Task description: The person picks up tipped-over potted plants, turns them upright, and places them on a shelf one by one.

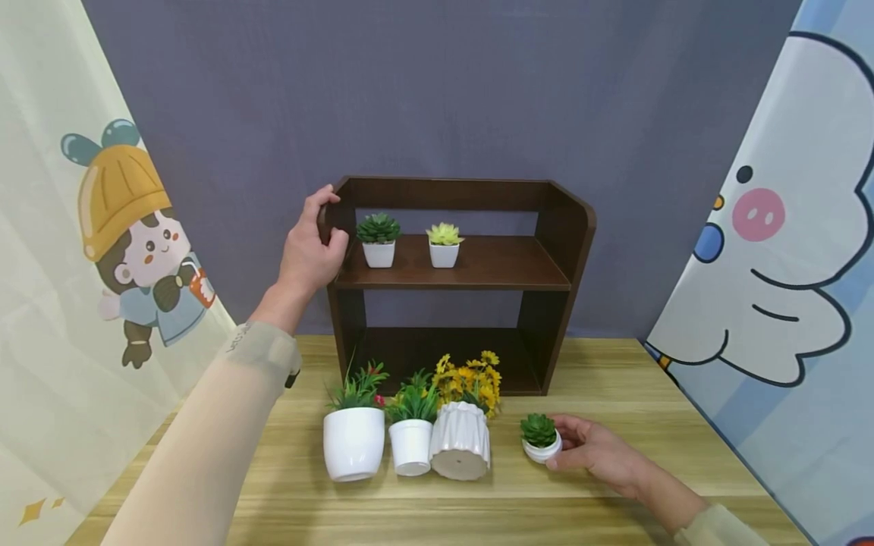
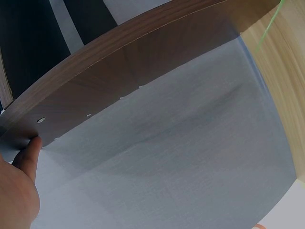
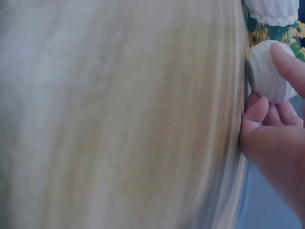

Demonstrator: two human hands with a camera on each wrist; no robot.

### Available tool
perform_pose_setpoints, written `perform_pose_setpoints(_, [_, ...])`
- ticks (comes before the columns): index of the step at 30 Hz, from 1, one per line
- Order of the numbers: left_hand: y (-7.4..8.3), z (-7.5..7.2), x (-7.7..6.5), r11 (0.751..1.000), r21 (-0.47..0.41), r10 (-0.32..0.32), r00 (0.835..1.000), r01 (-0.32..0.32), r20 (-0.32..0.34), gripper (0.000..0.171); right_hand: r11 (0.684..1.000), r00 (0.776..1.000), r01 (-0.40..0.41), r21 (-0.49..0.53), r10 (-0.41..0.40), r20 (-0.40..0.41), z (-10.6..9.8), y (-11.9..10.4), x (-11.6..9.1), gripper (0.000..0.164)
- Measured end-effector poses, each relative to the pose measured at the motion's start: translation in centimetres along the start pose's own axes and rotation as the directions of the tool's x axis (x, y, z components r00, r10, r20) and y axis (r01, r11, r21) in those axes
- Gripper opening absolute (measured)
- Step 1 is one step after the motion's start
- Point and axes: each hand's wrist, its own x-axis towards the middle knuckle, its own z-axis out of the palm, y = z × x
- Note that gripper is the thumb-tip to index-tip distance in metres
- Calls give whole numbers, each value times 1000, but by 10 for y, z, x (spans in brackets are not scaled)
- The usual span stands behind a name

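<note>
My left hand (image 1: 309, 246) grips the upper left side panel of a dark brown two-tier wooden shelf (image 1: 454, 287). In the left wrist view, a finger (image 2: 31, 157) presses the outer face of that panel. At the lower right of the head view, my right hand (image 1: 604, 455) holds a small green succulent (image 1: 538, 430) by its round white ribbed pot (image 3: 268, 71), low over the table, with the thumb on one side and fingers on the other. Whether the pot touches the table I cannot tell. A dark green succulent (image 1: 378, 235) and a pale yellow-green succulent (image 1: 444, 250) in square white pots stand on the upper board.
Before the shelf are a big white pot with grassy leaves and red flowers (image 1: 353, 444), a smaller white pot with green leaves (image 1: 411, 447), and a fluted white pot (image 1: 460, 440) with yellow flowers, tilted so its base shows. Printed curtains flank the wooden table (image 1: 608, 368).
</note>
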Motion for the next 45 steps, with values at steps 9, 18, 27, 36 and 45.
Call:
perform_pose_setpoints(9, [1,-1,-1,1000,-1,-11,1000,11,0,56,1000,1000,13,-10,-13,-27,2,1,1,78])
perform_pose_setpoints(18, [2,-1,0,1000,1,0,1000,0,-2,56,999,999,36,32,-35,-15,4,4,1,75])
perform_pose_setpoints(27, [1,-1,0,1000,-2,-3,1000,3,-4,57,1000,1000,7,20,-6,-22,4,0,3,79])
perform_pose_setpoints(36, [0,0,1,1000,-9,1,1000,-1,0,57,999,999,45,27,-45,-18,9,-2,2,79])
perform_pose_setpoints(45, [1,-1,0,1000,3,-14,1000,14,8,57,997,996,59,-41,-62,-62,12,1,5,79])
